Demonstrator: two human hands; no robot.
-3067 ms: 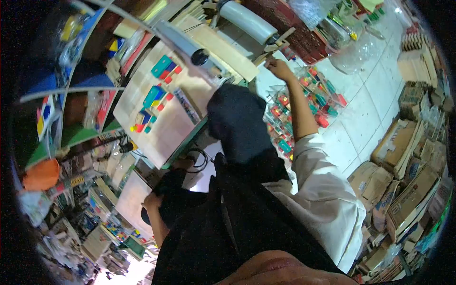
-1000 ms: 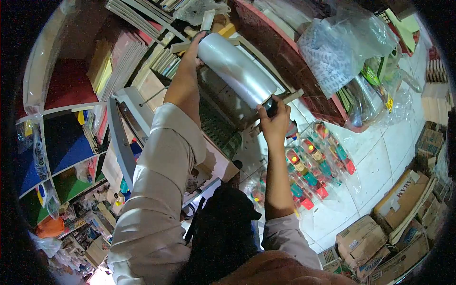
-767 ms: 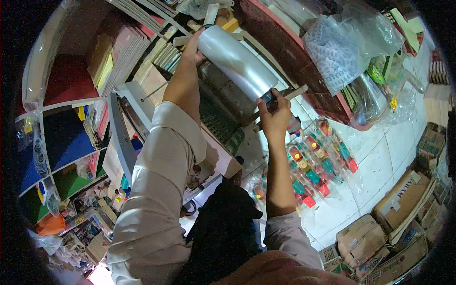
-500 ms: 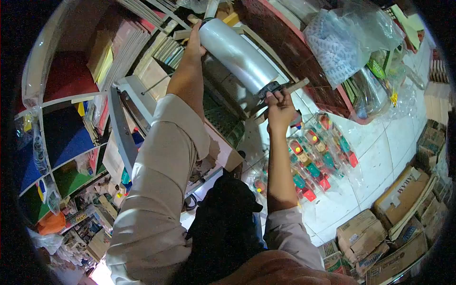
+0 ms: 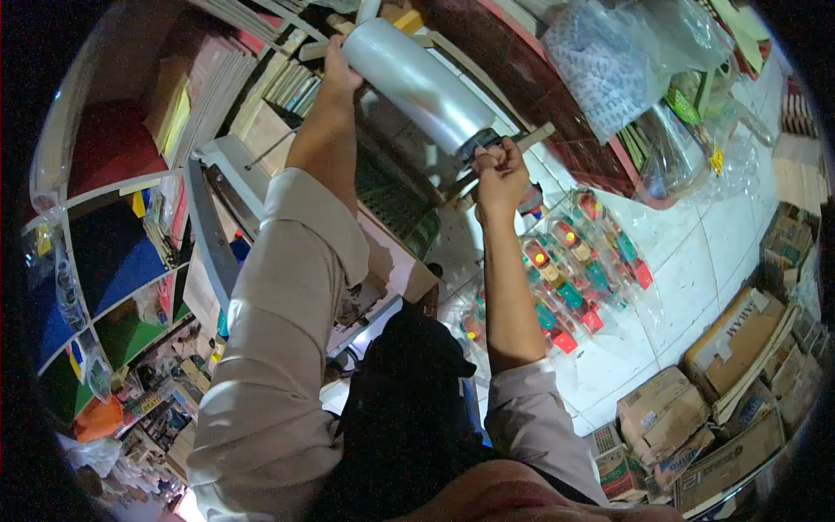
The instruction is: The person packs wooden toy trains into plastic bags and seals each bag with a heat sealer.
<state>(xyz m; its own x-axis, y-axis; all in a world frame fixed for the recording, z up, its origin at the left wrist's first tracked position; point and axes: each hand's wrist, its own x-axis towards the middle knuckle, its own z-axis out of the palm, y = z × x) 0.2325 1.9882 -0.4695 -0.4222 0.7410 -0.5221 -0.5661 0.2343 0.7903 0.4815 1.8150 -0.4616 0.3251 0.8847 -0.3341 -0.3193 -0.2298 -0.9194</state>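
Observation:
A large, shiny roll of plastic film (image 5: 424, 83) lies slanted across the top of the view. Its near end shows a black core or wrapping (image 5: 480, 143). At the far left end, my left hand (image 5: 342, 68) is closed on the roll's edge, its fingers partly hidden. My right hand (image 5: 502, 181) has its fingers bent together at the black near end. Just beyond that hand, a wooden bar (image 5: 532, 137) sticks out from under the roll.
Packs of red, green and yellow items (image 5: 570, 270) in clear plastic lie on the white tiled floor (image 5: 678, 304). Cardboard boxes (image 5: 665, 409) are stacked at lower right. Coloured shelving (image 5: 122, 252) stands left. A bag with printed wrapping (image 5: 600, 70) sits at upper right.
The roll and both hands appear slightly higher and further left, as do the surroundings. My right hand's fingers have gathered more closely at the black end.

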